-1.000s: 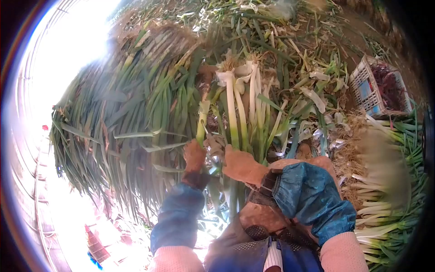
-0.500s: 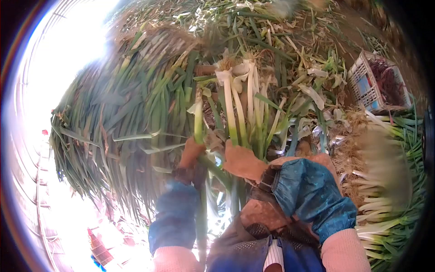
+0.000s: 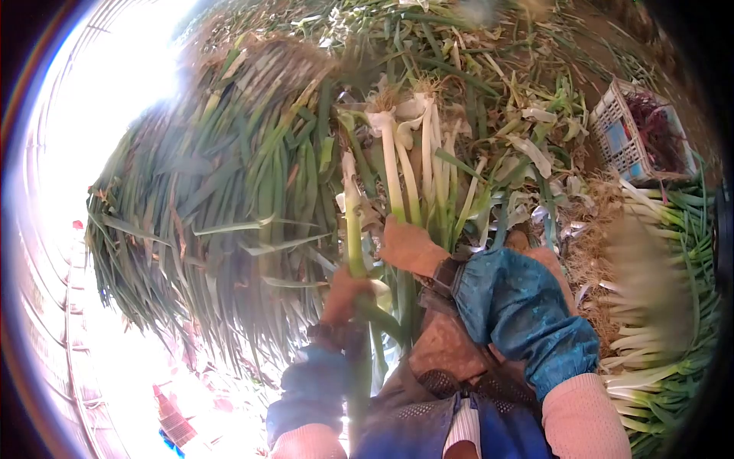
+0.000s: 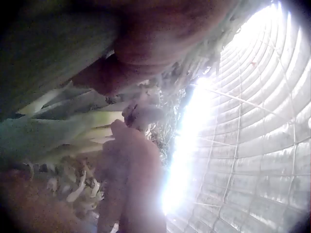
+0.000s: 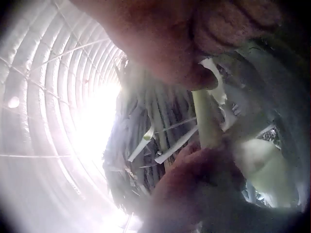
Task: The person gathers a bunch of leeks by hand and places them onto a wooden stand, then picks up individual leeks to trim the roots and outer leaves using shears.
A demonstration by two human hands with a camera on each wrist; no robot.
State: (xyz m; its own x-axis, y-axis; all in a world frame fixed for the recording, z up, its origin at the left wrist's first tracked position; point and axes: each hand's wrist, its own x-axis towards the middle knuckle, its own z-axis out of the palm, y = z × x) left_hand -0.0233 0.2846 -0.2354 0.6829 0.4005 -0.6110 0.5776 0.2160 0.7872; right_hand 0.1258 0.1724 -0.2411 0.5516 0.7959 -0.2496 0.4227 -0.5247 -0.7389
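Head view: you are bending over leafy stalks with both hands low in front of your body, and your two forearms are reaching forward in blue sleeves (image 3: 516, 310).
Left hand: your left hand (image 3: 345, 294) is closing its fingers round the green part of a single stalk (image 3: 352, 222).
Single stalk: it is standing out beyond your left fist, its pale end pointing away from you, while its green leaves are running back beneath that hand toward your lap.
Right hand: your right hand (image 3: 411, 246) is gripping the green part of a bunch of stalks (image 3: 391, 168), fingers curling round it.
Bunch: its white shanks and rooted ends are lying beyond your right hand, pointing away from you, just to the right of the single stalk.
Right wrist view: a length of pale green stalk is showing between your two hands, right above and left below; whether the right thumb is touching it, you cannot tell.
Left wrist view: blur is hiding the exact finger contacts.
Left side: a large heap of leafy stalks (image 3: 222, 176) is spreading beside your left hand.
Right side: a row of stalks (image 3: 642, 336) is lying well apart from your right hand, below a pale slatted crate (image 3: 618, 138) holding dark reddish strands.
Beyond: loose leaf scraps (image 3: 535, 115) are covering the ground.
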